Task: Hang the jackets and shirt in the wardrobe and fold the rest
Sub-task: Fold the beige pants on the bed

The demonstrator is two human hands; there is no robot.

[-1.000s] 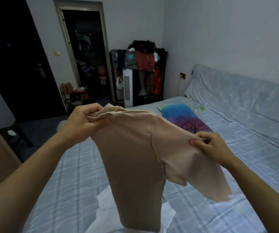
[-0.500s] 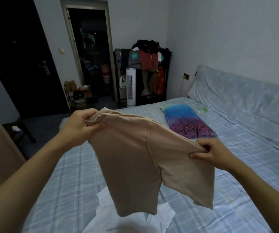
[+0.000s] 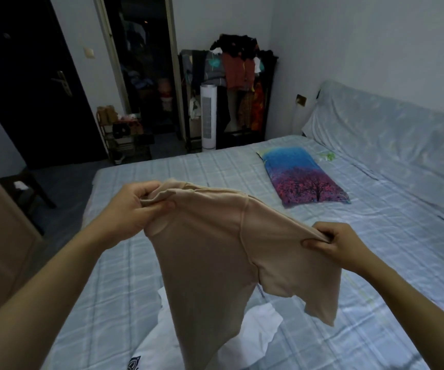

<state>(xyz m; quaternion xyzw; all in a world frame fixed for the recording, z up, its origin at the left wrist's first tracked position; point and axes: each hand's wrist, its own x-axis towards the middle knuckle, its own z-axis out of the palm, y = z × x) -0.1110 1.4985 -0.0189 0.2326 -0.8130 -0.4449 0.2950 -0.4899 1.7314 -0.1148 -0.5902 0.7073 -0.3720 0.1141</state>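
Observation:
A beige short-sleeved T-shirt hangs in the air above the bed, folded lengthwise. My left hand pinches its bunched collar end at the upper left. My right hand grips the sleeve's shoulder edge at the right. The shirt's body droops down over a white garment that lies on the sheet near the bottom of the view. An open clothes rack full of hung garments stands against the far wall.
The bed has a pale blue checked sheet. A blue and purple tree-print pillow lies at its far side. A white tower fan stands before the rack. A dark door, an open doorway and a low shoe shelf are at the back left.
Both hands have come lower with the T-shirt and the view has tilted down toward the bed. The grips on the collar and sleeve are unchanged.

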